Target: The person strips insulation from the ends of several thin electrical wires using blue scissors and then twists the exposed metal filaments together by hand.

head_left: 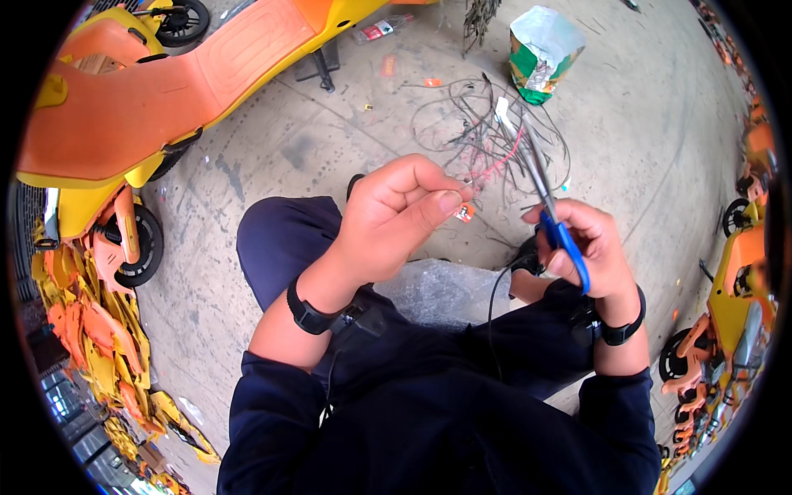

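Your left hand (pixel 396 216) is curled closed, thumb pressed against the forefinger, pinching the near end of a thin pink wire (pixel 500 164) that runs up and to the right from your fingertips. Just below that pinch a small orange-and-white piece (pixel 465 213) shows, close against the thumb; whether it hangs on the wire you cannot tell from here. Your right hand (pixel 587 247) is closed around the blue handles of a pair of scissors (pixel 551 206), fingers through the loops, with the grey blades pointing up and away from you. The blades stand slightly parted and their tips lie beside the far end of the pink wire, close to it. Beyond both hands, on the concrete floor (pixel 330 132), lies a loose tangle of thin dark wires (pixel 487 124), and the pink wire reaches toward this heap. Further off, a green and white bag (pixel 540 54) stands open on the floor, well apart from the tangle. You sit with dark-trousered knees drawn up, and a sheet of clear bubble wrap (pixel 441 289) rests in your lap between your forearms. Both wrists carry black bands. A thin black cable (pixel 492 305) curves down over your right thigh. To your left stands an orange and yellow ride-on toy car (pixel 124 107), with a pile of orange and yellow plastic parts (pixel 91 330) beside it.
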`<state>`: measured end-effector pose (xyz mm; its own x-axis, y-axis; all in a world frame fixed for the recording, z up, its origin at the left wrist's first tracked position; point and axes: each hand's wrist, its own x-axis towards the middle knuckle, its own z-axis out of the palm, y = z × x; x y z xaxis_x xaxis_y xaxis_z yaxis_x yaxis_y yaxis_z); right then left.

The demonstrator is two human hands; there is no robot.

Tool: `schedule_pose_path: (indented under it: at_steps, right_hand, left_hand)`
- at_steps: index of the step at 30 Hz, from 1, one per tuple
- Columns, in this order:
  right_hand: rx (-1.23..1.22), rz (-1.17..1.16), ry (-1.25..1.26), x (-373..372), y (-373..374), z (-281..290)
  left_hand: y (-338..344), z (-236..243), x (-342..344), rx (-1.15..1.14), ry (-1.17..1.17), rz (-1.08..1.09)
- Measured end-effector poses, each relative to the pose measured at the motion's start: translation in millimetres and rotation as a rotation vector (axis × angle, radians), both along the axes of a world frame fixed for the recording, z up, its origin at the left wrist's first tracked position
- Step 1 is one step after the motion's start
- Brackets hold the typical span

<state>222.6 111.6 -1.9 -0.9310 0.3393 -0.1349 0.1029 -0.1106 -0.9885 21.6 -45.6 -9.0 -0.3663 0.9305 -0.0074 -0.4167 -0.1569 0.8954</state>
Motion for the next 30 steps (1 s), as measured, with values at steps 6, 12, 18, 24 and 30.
schedule_pose_path:
  at_steps: [6, 12, 18, 24, 30]
  right_hand:
    - [0.512, 0.057, 0.015, -11, -10, 2]
    - [0.874, -0.046, 0.151, -17, -10, 0]
    - [0.958, -0.074, 0.148, -16, -10, 0]
    - [1.083, -0.067, 0.141, -17, -10, 2]
    - [1.145, -0.071, 0.138, -18, -11, 2]
  left_hand:
    - [-1, -5, -4, -0.029, -0.054, -0.134]
    - [1, -6, 0, -0.072, 0.029, -0.123]
    - [1, -11, -4, -0.096, 0.165, -0.233]
    - [5, -8, 2, -0.046, 0.355, -0.138]
    - [2, 0, -1, -0.237, 0.214, -0.23]
